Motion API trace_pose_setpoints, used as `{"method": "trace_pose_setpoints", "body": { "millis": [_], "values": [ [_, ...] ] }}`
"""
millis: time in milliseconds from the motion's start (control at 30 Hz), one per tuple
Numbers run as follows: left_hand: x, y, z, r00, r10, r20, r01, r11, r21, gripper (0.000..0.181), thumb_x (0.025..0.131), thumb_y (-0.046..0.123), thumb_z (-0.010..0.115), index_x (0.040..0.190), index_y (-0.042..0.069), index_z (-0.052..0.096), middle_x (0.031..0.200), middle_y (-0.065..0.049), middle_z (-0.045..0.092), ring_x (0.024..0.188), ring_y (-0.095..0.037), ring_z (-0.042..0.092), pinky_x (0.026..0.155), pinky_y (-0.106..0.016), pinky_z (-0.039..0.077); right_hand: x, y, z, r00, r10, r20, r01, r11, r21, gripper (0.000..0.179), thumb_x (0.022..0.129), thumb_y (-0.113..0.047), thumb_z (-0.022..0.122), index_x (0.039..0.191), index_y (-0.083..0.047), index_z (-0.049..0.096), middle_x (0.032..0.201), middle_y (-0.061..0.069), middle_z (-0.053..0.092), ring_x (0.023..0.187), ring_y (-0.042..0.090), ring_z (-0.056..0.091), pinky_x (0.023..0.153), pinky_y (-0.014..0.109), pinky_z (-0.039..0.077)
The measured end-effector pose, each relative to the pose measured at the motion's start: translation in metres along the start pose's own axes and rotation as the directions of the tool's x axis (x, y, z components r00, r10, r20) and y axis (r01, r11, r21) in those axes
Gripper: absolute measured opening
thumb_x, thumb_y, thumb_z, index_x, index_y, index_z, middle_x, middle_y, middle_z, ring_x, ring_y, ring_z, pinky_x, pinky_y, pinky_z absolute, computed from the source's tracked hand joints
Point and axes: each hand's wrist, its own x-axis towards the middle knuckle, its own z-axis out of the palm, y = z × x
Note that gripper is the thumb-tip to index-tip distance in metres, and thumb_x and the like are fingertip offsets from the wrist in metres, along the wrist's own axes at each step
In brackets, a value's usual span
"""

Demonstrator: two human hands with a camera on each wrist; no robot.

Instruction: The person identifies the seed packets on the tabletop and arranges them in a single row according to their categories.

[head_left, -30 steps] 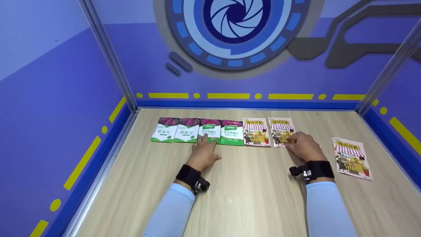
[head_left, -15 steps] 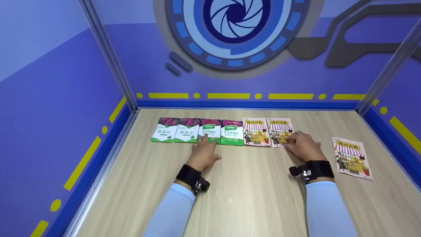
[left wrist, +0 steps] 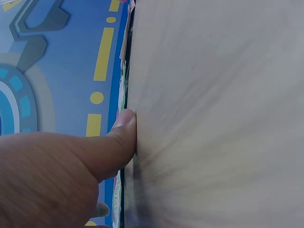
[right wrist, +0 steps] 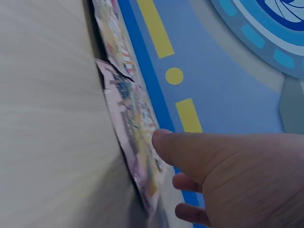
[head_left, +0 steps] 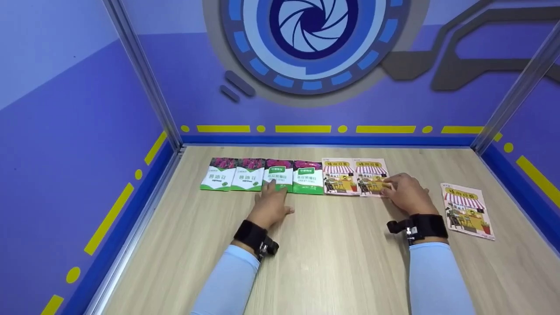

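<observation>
Flat packets lie in a row along the back of the table. Two white-and-green flower packets (head_left: 217, 175) form its left end. My left hand (head_left: 270, 205) rests its fingertips on the lower part of the third packet (head_left: 280, 168), its thumb held out sideways. A fourth green packet (head_left: 308, 178) follows, then a pink packet (head_left: 339, 175) with a striped awning. At the row's right end, my right hand (head_left: 410, 195) has its fingertips at the right edge of a matching pink packet (head_left: 369, 175). In the right wrist view the thumb (right wrist: 164, 142) overlaps this packet (right wrist: 130, 126).
One more pink awning packet (head_left: 468, 212) lies tilted on the wooden table (head_left: 332, 262), right of my right hand. Purple-blue panels (head_left: 262, 109) with metal corner posts (head_left: 153, 87) enclose the table at the back and sides.
The right-end pink packet has slid left until it meets its pink neighbour. My right hand has shifted slightly right, to that packet's edge. My left hand has stayed in place.
</observation>
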Motion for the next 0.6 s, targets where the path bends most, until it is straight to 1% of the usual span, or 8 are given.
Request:
{"method": "trace_pose_setpoints", "body": {
  "millis": [100,167,233,300,367,467,533,600],
  "values": [
    [0.000,0.000,0.000,1.000,0.002,-0.004,-0.002,1.000,0.005,0.078,0.107,0.045,0.079,0.172,0.012,0.051,0.188,-0.027,0.021,0.175,-0.052,0.017,0.137,-0.076,0.026,-0.005,0.006,-0.010,0.999,0.039,-0.012,-0.039,0.999,0.001,0.047,0.113,-0.029,0.068,0.150,0.001,0.071,0.158,0.037,0.058,0.147,0.064,0.054,0.120,0.088,0.037],
    [0.000,0.000,0.000,1.000,0.004,-0.008,-0.004,1.000,0.014,0.078,0.107,0.045,0.079,0.171,0.012,0.052,0.187,-0.027,0.022,0.175,-0.052,0.017,0.136,-0.076,0.027,-0.011,0.010,-0.019,0.997,0.081,-0.011,-0.081,0.997,-0.012,0.050,0.114,-0.030,0.065,0.153,0.001,0.068,0.159,0.040,0.056,0.147,0.065,0.053,0.118,0.081,0.045],
    [0.000,0.001,0.000,1.000,0.008,-0.013,-0.008,1.000,0.023,0.077,0.106,0.045,0.080,0.171,0.013,0.052,0.187,-0.027,0.023,0.175,-0.052,0.018,0.136,-0.076,0.028,-0.017,0.014,-0.028,0.990,0.143,0.004,-0.143,0.989,-0.031,0.054,0.115,-0.032,0.063,0.158,0.000,0.063,0.162,0.042,0.051,0.148,0.068,0.050,0.118,0.081,0.044],
    [0.000,0.001,0.001,1.000,0.008,-0.016,-0.008,1.000,0.030,0.077,0.106,0.044,0.080,0.171,0.013,0.053,0.187,-0.027,0.023,0.175,-0.052,0.019,0.136,-0.076,0.029,-0.023,0.019,-0.038,0.976,0.216,0.036,-0.214,0.976,-0.041,0.060,0.115,-0.035,0.060,0.163,0.001,0.056,0.165,0.045,0.045,0.149,0.070,0.044,0.118,0.084,0.042],
    [0.000,0.002,0.001,1.000,0.006,-0.018,-0.005,0.999,0.033,0.076,0.106,0.044,0.080,0.171,0.013,0.053,0.187,-0.026,0.024,0.175,-0.052,0.019,0.136,-0.076,0.029,-0.028,0.023,-0.049,0.955,0.286,0.082,-0.282,0.958,-0.049,0.068,0.116,-0.040,0.058,0.168,0.002,0.048,0.167,0.047,0.037,0.150,0.074,0.038,0.118,0.086,0.041],
    [0.001,0.002,0.001,1.000,0.007,-0.020,-0.006,0.999,0.035,0.076,0.107,0.043,0.080,0.171,0.014,0.053,0.187,-0.026,0.024,0.174,-0.052,0.020,0.135,-0.076,0.030,-0.038,0.029,-0.064,0.922,0.365,0.131,-0.360,0.931,-0.059,0.078,0.116,-0.047,0.055,0.171,0.005,0.038,0.167,0.050,0.030,0.148,0.076,0.034,0.118,0.088,0.039],
    [0.001,0.002,0.001,1.000,0.009,-0.018,-0.009,0.999,0.036,0.076,0.107,0.043,0.080,0.171,0.014,0.053,0.187,-0.027,0.024,0.174,-0.052,0.020,0.135,-0.076,0.030,-0.043,0.034,-0.071,0.911,0.389,0.136,-0.384,0.921,-0.066,0.080,0.116,-0.048,0.054,0.170,0.007,0.036,0.166,0.052,0.030,0.145,0.077,0.036,0.117,0.087,0.040],
    [0.001,0.002,0.001,1.000,0.011,-0.016,-0.011,0.999,0.033,0.076,0.107,0.044,0.079,0.172,0.015,0.052,0.187,-0.027,0.024,0.174,-0.052,0.019,0.135,-0.076,0.030,-0.048,0.041,-0.077,0.913,0.390,0.118,-0.384,0.921,-0.069,0.079,0.115,-0.047,0.053,0.167,0.009,0.040,0.163,0.052,0.036,0.141,0.076,0.042,0.115,0.085,0.044]
  ]
}}
